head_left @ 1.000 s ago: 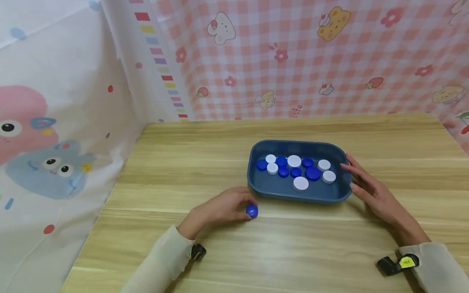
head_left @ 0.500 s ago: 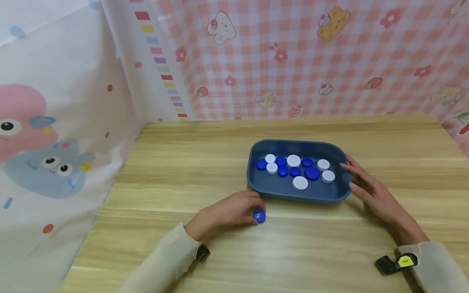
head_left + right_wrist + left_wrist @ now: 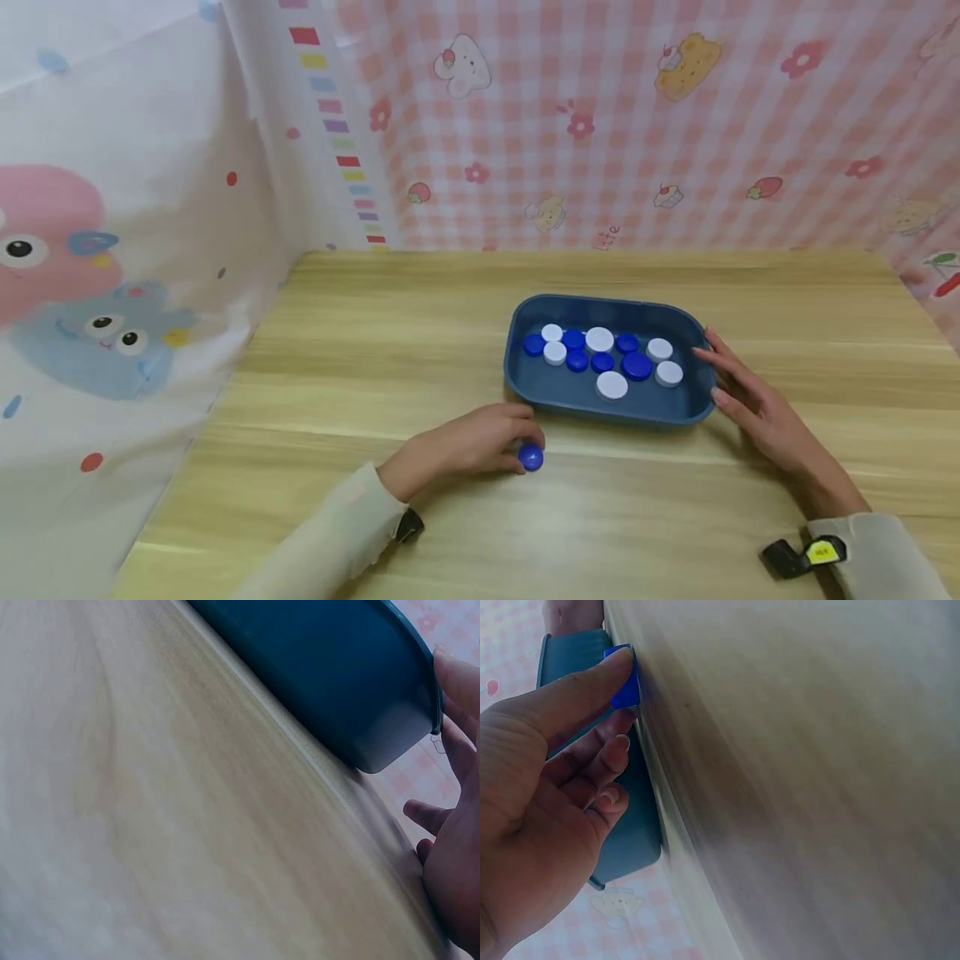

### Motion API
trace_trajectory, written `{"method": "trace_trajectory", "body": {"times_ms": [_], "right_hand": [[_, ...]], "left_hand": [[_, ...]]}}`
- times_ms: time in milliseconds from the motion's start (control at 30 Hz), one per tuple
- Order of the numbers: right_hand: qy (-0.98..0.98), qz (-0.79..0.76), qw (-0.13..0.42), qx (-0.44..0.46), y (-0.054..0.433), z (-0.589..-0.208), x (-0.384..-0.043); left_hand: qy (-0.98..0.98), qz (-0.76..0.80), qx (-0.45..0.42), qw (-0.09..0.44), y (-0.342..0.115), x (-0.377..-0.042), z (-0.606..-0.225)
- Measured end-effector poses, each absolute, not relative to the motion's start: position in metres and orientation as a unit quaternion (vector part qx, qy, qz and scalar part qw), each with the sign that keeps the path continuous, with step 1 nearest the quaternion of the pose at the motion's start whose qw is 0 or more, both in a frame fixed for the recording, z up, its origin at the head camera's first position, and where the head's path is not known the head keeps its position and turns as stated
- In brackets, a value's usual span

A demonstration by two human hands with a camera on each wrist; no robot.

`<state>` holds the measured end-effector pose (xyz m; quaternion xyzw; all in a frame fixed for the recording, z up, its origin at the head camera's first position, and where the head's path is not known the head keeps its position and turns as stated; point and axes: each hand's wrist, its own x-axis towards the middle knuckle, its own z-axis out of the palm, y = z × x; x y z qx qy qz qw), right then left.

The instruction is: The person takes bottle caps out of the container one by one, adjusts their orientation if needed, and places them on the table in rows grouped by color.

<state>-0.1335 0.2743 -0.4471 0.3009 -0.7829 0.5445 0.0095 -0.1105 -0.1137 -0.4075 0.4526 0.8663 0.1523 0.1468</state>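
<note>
My left hand pinches a blue bottle cap between thumb and fingers, just in front of the tray's near left side. In the left wrist view the thumb lies on the blue cap, which is close over the tabletop. The dark blue tray holds several blue and white bottle caps, small and larger ones, lying flat. At the tray's right end is my right hand, its loosely extended fingers reaching over the rim and the thumb touching the near right corner. The right wrist view shows this hand at the tray's rim.
The wood-grain table extends around the tray. A pink checked cloth hangs behind it, and a white printed cloth hangs on the left. Each forearm wears a black wrist strap over a light sleeve.
My left hand has shifted slightly to the right with the blue cap, whose face has turned a little. My right hand stays at the tray. The head view has tilted slightly.
</note>
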Motion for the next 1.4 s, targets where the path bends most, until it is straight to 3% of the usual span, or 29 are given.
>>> {"method": "trace_trajectory", "body": {"times_ms": [233,800,1033,1133,1400], "right_hand": [[-0.771,0.563,0.003,0.298,0.25,-0.463,-0.131],[-0.78,0.546,0.02,0.304,0.256,-0.456,-0.136],[-0.788,0.537,0.02,0.3,0.261,-0.451,-0.132],[-0.791,0.533,0.021,0.299,0.268,-0.448,-0.128],[-0.793,0.529,0.021,0.302,0.278,-0.444,-0.128]], "left_hand": [[0.874,0.14,0.432,0.175,-0.132,-0.102,-0.399],[0.872,0.142,0.438,0.166,-0.128,-0.104,-0.389],[0.862,0.193,0.428,0.194,-0.123,-0.107,-0.37],[0.851,0.232,0.441,0.169,-0.116,-0.113,-0.36],[0.862,0.294,0.412,0.03,-0.104,-0.141,-0.35]]}}
